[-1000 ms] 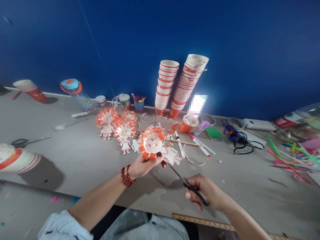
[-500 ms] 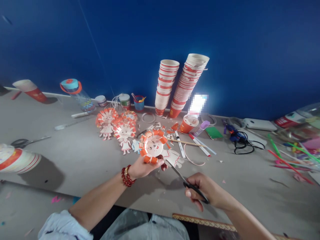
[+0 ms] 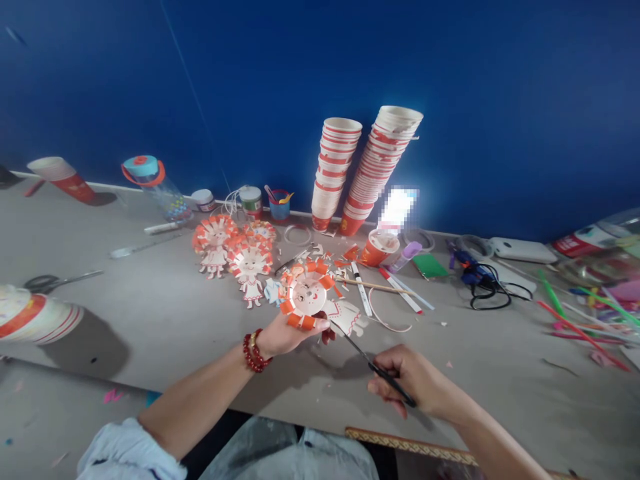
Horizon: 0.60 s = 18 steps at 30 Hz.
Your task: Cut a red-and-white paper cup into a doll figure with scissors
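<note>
My left hand point(image 3: 290, 333) grips a paper-cup doll point(image 3: 307, 295) by its lower edge; it has a drawn face ringed by orange and white strips, and a white paper dress point(image 3: 345, 316) at its lower right. My right hand point(image 3: 405, 377) is closed around the black handles of a pair of scissors point(image 3: 361, 351). The scissors' blades point up and left, with their tip beside my left thumb at the doll's edge. Whether the tip is cutting paper I cannot make out. Several finished-looking paper dolls point(image 3: 250, 263) lie just left of the held one.
Two tall stacks of paper cups point(image 3: 336, 170) lean at the wall, near an orange cup point(image 3: 380, 248) and a blurred bright screen point(image 3: 399, 210). Markers point(image 3: 361, 288) and paper scraps lie behind my hands. A glue gun point(image 3: 470, 272) with its black cord is at right, other scissors point(image 3: 47, 283) far left.
My right hand and the scissors' handles have shifted very slightly left, the handles looking closer together. The left hand still holds the doll in the same place.
</note>
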Each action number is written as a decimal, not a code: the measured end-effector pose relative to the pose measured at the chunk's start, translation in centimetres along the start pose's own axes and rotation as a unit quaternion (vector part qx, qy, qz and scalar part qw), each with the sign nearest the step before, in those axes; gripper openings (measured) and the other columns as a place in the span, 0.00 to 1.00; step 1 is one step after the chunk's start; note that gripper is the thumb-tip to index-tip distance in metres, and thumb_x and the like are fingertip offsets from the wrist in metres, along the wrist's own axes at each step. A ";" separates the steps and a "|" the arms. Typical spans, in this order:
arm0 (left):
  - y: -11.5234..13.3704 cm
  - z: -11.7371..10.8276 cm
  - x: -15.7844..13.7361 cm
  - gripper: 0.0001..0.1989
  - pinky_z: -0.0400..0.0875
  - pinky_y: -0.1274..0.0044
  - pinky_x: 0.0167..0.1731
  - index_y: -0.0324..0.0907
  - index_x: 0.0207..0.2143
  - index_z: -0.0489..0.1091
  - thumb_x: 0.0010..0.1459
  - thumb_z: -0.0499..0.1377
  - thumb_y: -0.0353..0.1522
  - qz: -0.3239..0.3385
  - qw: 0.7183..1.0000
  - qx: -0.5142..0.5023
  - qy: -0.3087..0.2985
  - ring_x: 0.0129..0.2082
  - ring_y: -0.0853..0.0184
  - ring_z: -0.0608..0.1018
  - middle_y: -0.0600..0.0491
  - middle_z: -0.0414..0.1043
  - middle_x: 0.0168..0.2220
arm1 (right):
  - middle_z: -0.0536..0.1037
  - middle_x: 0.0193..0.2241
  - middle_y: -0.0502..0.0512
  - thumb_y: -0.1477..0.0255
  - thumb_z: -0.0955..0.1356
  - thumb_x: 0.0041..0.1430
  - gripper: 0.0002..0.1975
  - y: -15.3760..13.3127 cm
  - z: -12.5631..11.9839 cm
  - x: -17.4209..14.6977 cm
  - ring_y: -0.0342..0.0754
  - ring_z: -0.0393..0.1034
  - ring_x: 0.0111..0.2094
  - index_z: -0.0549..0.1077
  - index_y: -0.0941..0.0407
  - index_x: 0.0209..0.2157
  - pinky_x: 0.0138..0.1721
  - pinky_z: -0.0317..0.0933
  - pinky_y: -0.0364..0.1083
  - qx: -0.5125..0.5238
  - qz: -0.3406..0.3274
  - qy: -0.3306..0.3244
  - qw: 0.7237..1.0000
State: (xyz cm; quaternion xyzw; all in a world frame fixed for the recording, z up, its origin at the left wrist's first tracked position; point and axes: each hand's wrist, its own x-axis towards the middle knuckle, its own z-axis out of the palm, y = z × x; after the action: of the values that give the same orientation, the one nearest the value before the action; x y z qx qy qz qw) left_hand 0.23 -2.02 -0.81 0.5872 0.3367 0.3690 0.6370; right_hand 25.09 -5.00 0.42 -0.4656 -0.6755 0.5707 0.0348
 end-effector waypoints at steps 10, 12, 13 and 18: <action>-0.1 0.0 -0.1 0.14 0.70 0.75 0.35 0.36 0.27 0.72 0.59 0.52 0.35 0.033 0.999 0.005 -0.005 0.28 0.67 0.74 0.50 0.74 0.27 | 0.65 0.10 0.46 0.56 0.69 0.51 0.24 0.0 0.6 0.2 0.38 0.51 0.14 0.59 0.57 0.15 0.18 0.45 0.39 -0.030 0.024 0.035 0.999; -0.2 0.0 -0.1 0.15 0.70 0.75 0.34 0.36 0.28 0.72 0.60 0.51 0.35 0.032 0.999 0.008 -0.001 0.28 0.67 0.74 0.50 0.74 0.27 | 0.65 0.09 0.46 0.55 0.69 0.51 0.25 -0.1 0.8 0.2 0.38 0.51 0.14 0.58 0.56 0.15 0.18 0.45 0.39 -0.028 0.026 0.046 0.998; -0.2 0.0 -0.1 0.15 0.70 0.75 0.34 0.37 0.28 0.72 0.60 0.50 0.35 0.031 0.999 0.013 0.001 0.28 0.67 0.74 0.51 0.74 0.27 | 0.65 0.09 0.46 0.55 0.69 0.50 0.25 -0.1 0.8 0.3 0.38 0.51 0.14 0.58 0.56 0.14 0.18 0.45 0.39 -0.023 0.023 0.046 0.998; 0.0 0.0 -0.1 0.15 0.69 0.76 0.34 0.38 0.27 0.72 0.60 0.49 0.33 0.031 0.999 0.027 -0.003 0.28 0.68 0.74 0.52 0.73 0.26 | 0.67 0.11 0.48 0.54 0.68 0.51 0.24 -0.3 0.7 0.1 0.38 0.56 0.13 0.62 0.58 0.17 0.17 0.47 0.38 0.034 -0.003 -0.011 0.999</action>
State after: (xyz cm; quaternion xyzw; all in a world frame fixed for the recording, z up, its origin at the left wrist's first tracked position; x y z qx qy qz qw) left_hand 0.19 -2.06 -0.84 0.6154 0.3258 0.3775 0.6105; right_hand 24.45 -5.36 0.38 -0.4561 -0.6574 0.5981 0.0450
